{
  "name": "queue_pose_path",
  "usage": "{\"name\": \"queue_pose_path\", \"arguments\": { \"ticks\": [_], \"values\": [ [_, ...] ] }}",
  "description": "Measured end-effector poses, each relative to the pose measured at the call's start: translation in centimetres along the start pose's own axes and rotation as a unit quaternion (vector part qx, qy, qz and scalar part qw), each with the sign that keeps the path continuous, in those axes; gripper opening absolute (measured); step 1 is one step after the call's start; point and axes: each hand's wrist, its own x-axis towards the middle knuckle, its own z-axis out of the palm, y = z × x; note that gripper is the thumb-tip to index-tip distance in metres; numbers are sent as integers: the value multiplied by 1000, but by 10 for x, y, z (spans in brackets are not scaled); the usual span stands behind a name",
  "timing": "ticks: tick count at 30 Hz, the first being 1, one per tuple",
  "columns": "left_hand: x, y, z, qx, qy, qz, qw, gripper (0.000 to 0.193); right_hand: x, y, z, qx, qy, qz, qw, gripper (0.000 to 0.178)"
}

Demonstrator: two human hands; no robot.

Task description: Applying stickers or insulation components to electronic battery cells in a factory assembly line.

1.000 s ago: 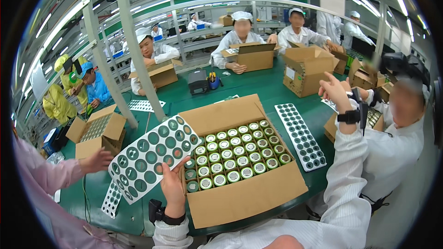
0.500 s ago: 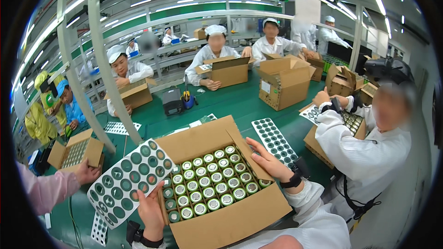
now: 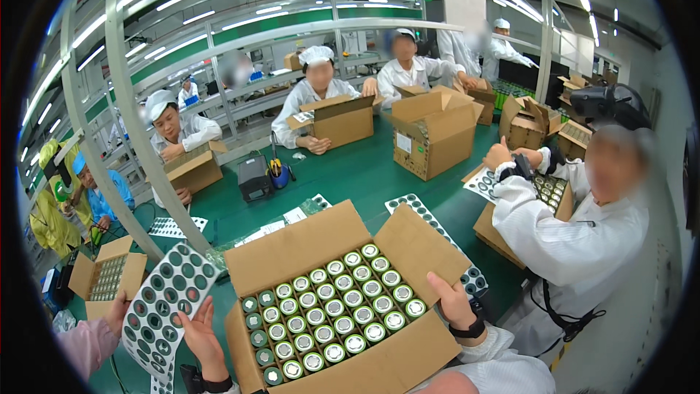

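Observation:
In front of me stands an open cardboard box (image 3: 372,368) holding rows of green-rimmed cylindrical battery cells (image 3: 334,352), set in cardboard dividers. Cells in the leftmost column (image 3: 259,338) show darker green tops. My left hand (image 3: 203,341), left of the box, has its thumb over the edge of a white sheet of dark round stickers (image 3: 157,308) and seems to pinch it. A co-worker's hand (image 3: 117,314) in a pink sleeve touches that sheet's left edge. At the box's right, my right hand (image 3: 456,305) grips the side flap (image 3: 423,252), fingers partly hidden.
Another sticker sheet (image 3: 430,222) lies beyond the box on the green table (image 3: 343,182). To the right, a co-worker (image 3: 569,226) works over a box of cells. Further boxes (image 3: 434,138) stand along the far side. A metal post (image 3: 157,182) rises at left.
The sticker sheet and my left hand have moved left, away from the box; the pink-sleeved hand has reached the sheet. My right hand has swung the side flap outward, baring the right-hand cells.

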Motion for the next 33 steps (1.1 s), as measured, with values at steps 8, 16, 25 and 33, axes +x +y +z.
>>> {"name": "queue_pose_path", "arguments": {
  "ticks": [8, 16, 25, 33],
  "values": [
    [10, -7, 1, -39, -36, 8, 999, 38, -12, 11, 10, 186, 100, 71, 975, 37],
    [4, -24, 13, -29, -41, -45, 998, 45, -14, 15, 8, 236, 98, 86, 963, 39],
    [2, -22, 7, -43, -54, -95, 993, 48, -14, 0, 3, 216, 36, 90, 972, 39],
    [8, -30, -14, 19, -17, -142, 990, 46, -15, -1, 7, 199, 49, 81, 975, 39]
  ]
}}
